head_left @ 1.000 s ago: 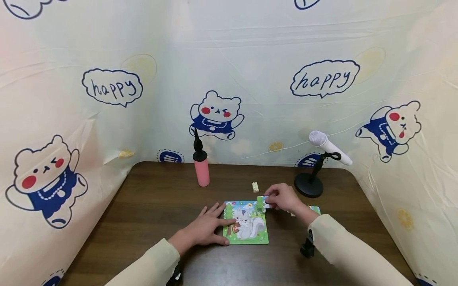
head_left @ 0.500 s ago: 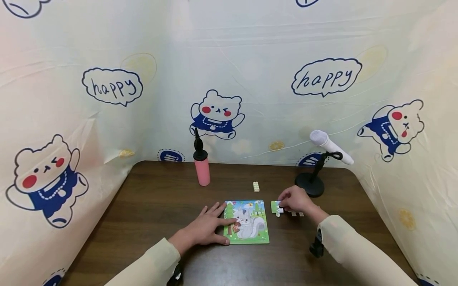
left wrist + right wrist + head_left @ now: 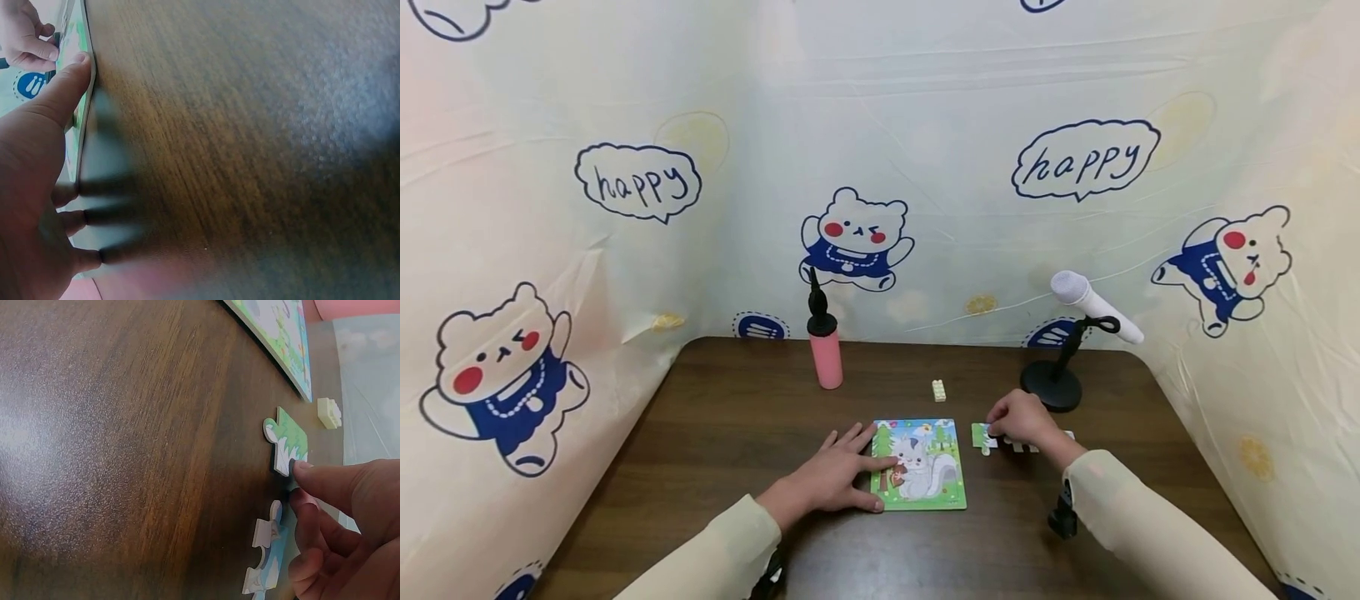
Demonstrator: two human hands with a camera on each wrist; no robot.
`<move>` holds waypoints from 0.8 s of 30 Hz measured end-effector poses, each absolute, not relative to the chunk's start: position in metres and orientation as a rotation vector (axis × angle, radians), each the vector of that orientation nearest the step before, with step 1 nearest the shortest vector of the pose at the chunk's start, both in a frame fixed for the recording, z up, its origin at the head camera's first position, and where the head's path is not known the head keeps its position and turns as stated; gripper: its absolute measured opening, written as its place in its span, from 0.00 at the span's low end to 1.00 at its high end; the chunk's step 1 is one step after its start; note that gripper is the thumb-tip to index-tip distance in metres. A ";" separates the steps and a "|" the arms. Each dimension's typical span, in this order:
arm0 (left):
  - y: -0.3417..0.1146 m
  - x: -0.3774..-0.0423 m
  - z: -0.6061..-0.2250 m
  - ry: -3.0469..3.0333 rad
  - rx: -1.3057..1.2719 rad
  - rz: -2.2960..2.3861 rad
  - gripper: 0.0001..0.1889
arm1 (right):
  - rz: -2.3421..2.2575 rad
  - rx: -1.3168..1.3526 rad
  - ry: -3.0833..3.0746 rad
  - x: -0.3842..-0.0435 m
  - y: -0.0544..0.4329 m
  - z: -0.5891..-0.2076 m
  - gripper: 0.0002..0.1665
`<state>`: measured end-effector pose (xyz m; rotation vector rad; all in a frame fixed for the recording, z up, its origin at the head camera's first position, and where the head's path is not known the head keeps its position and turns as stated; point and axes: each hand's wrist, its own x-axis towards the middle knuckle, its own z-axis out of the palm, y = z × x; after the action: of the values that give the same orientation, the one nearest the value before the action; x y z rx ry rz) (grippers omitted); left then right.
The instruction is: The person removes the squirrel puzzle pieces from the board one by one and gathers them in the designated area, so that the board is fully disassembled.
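Note:
A puzzle board (image 3: 925, 493) with a squirrel picture lies flat on the brown table. My left hand (image 3: 827, 477) rests over its left edge, fingers spread, one fingertip touching the picture. Right of the board, my right hand (image 3: 1021, 418) pinches a green-and-white puzzle piece (image 3: 290, 440) at one corner between thumb and finger. Whether that piece touches the table is hard to tell. More puzzle pieces (image 3: 270, 550), pale and blue, lie beside the right hand, which partly covers them in the head view.
A cream toy brick (image 3: 938, 391) lies behind the board. Farther back stands a pink hand pump (image 3: 826, 362) with a black top. At the back right, a white microphone (image 3: 1097, 308) sits on a black stand (image 3: 1051, 387). A printed cloth hangs behind the table.
My right hand has moved right with the puzzle piece, from over the board's upper right corner to beside the other pieces. My left hand keeps its place.

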<state>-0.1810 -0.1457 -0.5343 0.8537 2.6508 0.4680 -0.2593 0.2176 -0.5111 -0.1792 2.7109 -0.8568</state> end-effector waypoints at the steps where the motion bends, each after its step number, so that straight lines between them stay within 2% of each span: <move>1: -0.145 -0.181 -0.534 2.650 0.853 0.468 0.37 | -0.859 -0.173 2.709 -0.259 0.218 -0.511 0.03; 13: -0.146 -0.180 -0.537 2.667 0.896 0.416 0.36 | -0.857 -0.170 2.746 -0.254 0.218 -0.513 0.06; 24: -0.141 -0.170 -0.530 2.699 0.986 0.411 0.33 | -1.084 -0.542 2.621 -0.235 0.210 -0.489 0.14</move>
<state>-0.1696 -0.1408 -0.5296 0.9862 2.6992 0.4108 -0.2350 0.2098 -0.4892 -0.5422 2.6214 -1.0838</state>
